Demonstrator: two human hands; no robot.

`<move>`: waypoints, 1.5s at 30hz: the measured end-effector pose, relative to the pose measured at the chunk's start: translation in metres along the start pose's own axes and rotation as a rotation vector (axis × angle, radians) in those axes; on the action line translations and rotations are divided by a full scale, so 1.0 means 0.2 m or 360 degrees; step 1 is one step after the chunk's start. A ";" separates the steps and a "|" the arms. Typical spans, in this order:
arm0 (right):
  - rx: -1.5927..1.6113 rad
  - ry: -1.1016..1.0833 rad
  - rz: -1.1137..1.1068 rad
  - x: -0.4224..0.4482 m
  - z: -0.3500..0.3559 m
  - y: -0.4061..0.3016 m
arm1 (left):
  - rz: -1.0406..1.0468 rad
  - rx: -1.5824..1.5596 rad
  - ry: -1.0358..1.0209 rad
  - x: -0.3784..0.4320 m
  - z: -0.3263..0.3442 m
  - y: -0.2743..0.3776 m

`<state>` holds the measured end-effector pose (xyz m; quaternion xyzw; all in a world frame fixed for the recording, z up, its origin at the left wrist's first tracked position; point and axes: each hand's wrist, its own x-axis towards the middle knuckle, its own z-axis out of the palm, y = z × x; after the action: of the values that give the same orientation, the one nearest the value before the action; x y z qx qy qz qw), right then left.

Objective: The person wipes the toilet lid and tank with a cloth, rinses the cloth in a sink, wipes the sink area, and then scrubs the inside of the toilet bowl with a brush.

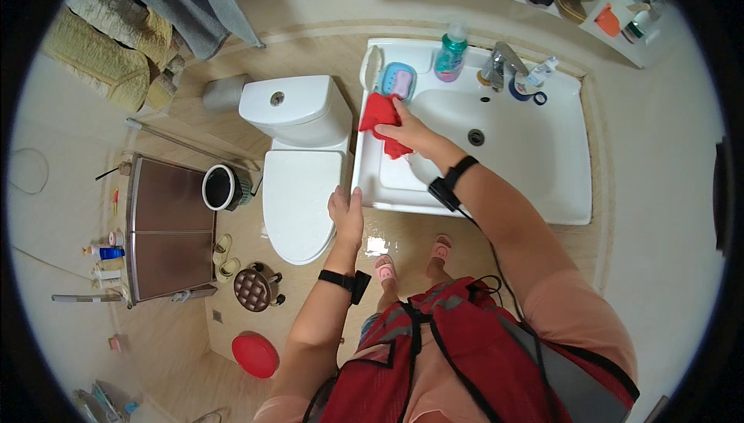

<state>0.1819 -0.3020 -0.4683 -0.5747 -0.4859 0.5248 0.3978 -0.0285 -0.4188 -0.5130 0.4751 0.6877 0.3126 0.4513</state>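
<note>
My right hand [411, 131] grips a crumpled red cloth [379, 110] on the left ledge of a white washbasin [511, 179]. Just behind the cloth, a pink bar of soap [401, 83] lies in a blue soap dish [388, 76]. A white-handled brush [371, 68] rests at the basin's back left corner. My left hand [347, 217] is empty with its fingers apart, between the white toilet lid [302, 196] and the basin's left front corner. Whether it touches either one, I cannot tell.
A bottle of green liquid [451, 54], a chrome faucet [499, 65] and a small white bottle [542, 71] line the basin's back. Above hangs a loaded shelf [523, 2]. Leftward are a waste bin [220, 187], a wheeled stool [253, 289] and a red plastic stool [256, 354].
</note>
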 end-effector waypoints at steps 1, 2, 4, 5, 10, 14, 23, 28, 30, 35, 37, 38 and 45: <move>-0.0265 0.0055 -0.0088 0.10 0.04 0.06 | 0.0053 -0.0096 0.0086 -0.01 -0.02 -0.01; -0.0555 0.0094 -0.0079 0.17 0.07 0.12 | -0.0028 -0.0147 0.0089 -0.03 -0.03 0.00; -0.0820 0.0089 -0.0083 0.22 0.22 0.09 | -0.0078 -0.0126 0.0127 -0.04 -0.15 -0.07; -0.0922 0.0068 0.0052 0.24 0.27 0.08 | -0.0113 -0.0119 0.0137 -0.04 -0.20 -0.10; -0.1365 -0.0166 0.0224 0.35 0.36 0.09 | -0.0228 -0.0138 0.0165 -0.05 -0.32 -0.19; -0.1277 -0.0180 0.0113 0.20 0.43 0.11 | -0.0115 -0.0177 0.0176 0.04 -0.35 -0.25; -0.1199 -0.0225 -0.0413 -0.49 0.44 0.35 | 0.0324 0.0080 0.0191 0.20 -0.09 0.09; -0.1195 -0.0194 -0.0594 -0.74 0.12 0.37 | 0.0671 0.0458 0.0224 0.15 0.08 0.22; -0.1184 -0.0078 -0.0509 -0.87 -0.06 0.38 | 0.0723 0.0485 0.0177 0.15 0.15 0.20; -0.1322 0.0272 -0.0246 -1.23 -0.60 0.45 | 0.0767 0.0653 0.0022 0.11 0.35 0.21; -0.1532 0.0491 -0.0314 -1.35 -0.78 0.49 | 0.0885 0.0841 0.0150 0.14 0.39 0.15; -0.1590 0.0474 -0.0152 -1.42 -0.91 0.54 | 0.0887 0.0821 0.0119 0.13 0.44 0.15; -0.2166 0.0433 0.0776 -1.63 -1.44 0.67 | 0.0938 0.1114 0.0119 0.13 0.54 0.11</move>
<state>0.4926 -0.6339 -0.4887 -0.8463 -0.5088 0.1045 -0.1182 0.0759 -0.3869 -0.5445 0.7626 0.6033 0.1935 0.1304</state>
